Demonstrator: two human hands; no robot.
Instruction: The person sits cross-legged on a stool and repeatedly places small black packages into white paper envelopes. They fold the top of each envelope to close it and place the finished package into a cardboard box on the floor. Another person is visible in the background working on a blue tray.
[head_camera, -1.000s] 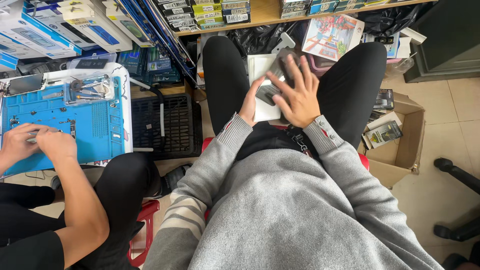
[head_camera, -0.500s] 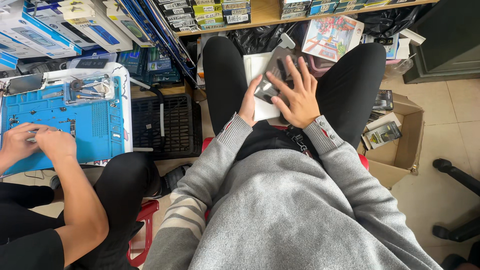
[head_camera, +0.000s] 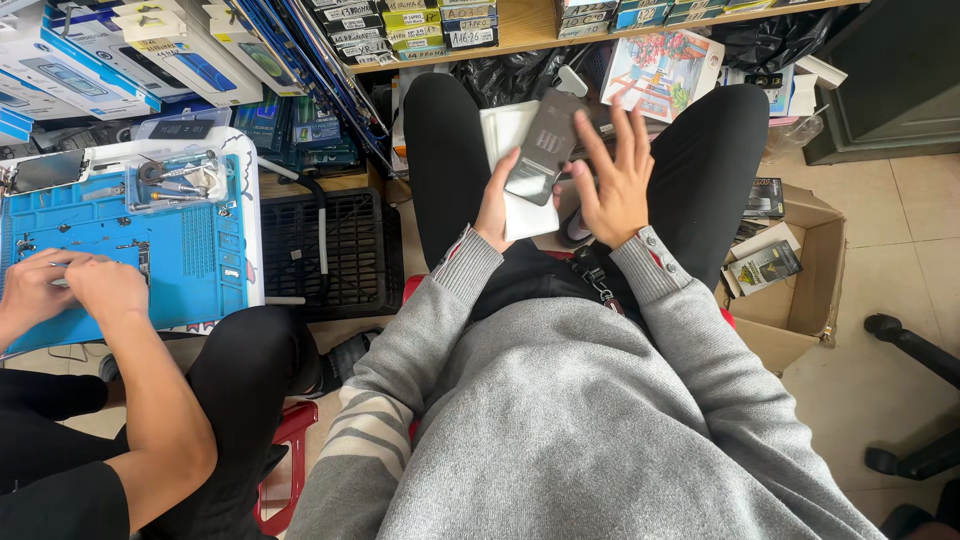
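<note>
A seated person in a grey knit sweater looks down at their own lap, black-trousered knees spread toward twelve o'clock. The left hand (head_camera: 493, 205) holds a flat white rectangular packet (head_camera: 512, 180) from underneath, thumb up along its left edge. Resting on that packet is a dark grey, thin rectangular panel (head_camera: 545, 148), tilted so its top corner leans toward one o'clock. The left grip is clasped around the packet's lower left edge, with the grey panel lying on top of it.

The right hand (head_camera: 612, 185) is spread wide, palm down, fingers fanned toward twelve o'clock. Its thumb side sits just beside the panel's right edge; whether it touches cannot be told. That grip is released, grasping nothing.

Compared with half a second ago, the right hand has lifted off the panel and shifted toward three o'clock, so more of the grey face now shows; before, the fingers lay across it. The left hand and the white packet have stayed put.

At nine o'clock, another person's two hands (head_camera: 70, 285) work close together over a blue rubber work mat (head_camera: 190, 270) on a low surface. A black plastic crate (head_camera: 320, 250) sits between the two people. At three o'clock an open brown cardboard box (head_camera: 805, 300) rests on the tiled floor.
</note>
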